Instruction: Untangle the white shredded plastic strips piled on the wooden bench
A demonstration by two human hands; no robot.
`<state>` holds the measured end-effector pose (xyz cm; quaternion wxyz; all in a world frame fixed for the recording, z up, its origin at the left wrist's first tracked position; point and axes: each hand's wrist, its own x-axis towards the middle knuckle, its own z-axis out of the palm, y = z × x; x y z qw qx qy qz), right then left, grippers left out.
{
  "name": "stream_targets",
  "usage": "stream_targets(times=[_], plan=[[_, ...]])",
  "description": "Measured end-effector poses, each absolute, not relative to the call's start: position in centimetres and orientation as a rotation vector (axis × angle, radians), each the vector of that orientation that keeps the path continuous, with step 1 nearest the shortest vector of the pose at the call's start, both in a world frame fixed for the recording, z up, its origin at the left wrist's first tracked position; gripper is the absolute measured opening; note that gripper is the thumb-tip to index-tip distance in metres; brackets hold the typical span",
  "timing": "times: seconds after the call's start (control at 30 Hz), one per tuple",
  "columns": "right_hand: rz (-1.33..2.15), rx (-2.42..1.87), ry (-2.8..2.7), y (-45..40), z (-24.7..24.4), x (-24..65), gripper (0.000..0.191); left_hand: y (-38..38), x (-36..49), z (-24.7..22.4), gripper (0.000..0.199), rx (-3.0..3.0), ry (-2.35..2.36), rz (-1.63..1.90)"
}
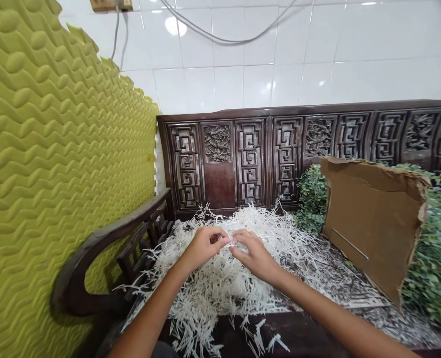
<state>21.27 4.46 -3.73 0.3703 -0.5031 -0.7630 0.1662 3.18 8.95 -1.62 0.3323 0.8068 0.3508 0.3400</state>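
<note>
My left hand [205,246] and my right hand [252,257] meet above a heap of white shredded paper [220,293]. Their fingertips close together around a small translucent piece [242,244], which is partly hidden by my fingers. I cannot make out what the piece is. The heap lies on a dark wooden bench seat [298,333], and loose shreds are scattered across the seat towards the front edge. Both forearms reach in from the bottom of the view.
A carved dark wood backrest [250,159] and curved armrest [93,243] border the seat. A torn cardboard sheet [373,223] leans on green artificial foliage [433,258] at right. Yellow-green foam panelling [56,149] covers the left wall; cables cross white tiles above.
</note>
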Motion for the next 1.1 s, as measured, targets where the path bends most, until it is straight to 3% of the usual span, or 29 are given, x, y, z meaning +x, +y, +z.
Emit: stream_targets(times=[0.17,0.5,1.1], plan=[[0.466,-1.272,-2.042,4.2,-4.5,21.2,0.031,8.6,3.4,-1.6,0.025,2.238,0.936,0.878],[0.433,-1.270,-2.029,4.2,-4.8,21.5,0.034,8.2,3.2,-1.6,0.035,2.375,1.000,0.844],[0.337,-1.257,-2.076,4.2,-4.0,20.5,0.040,8.8,3.7,-2.6,0.030,2.289,1.064,0.929]])
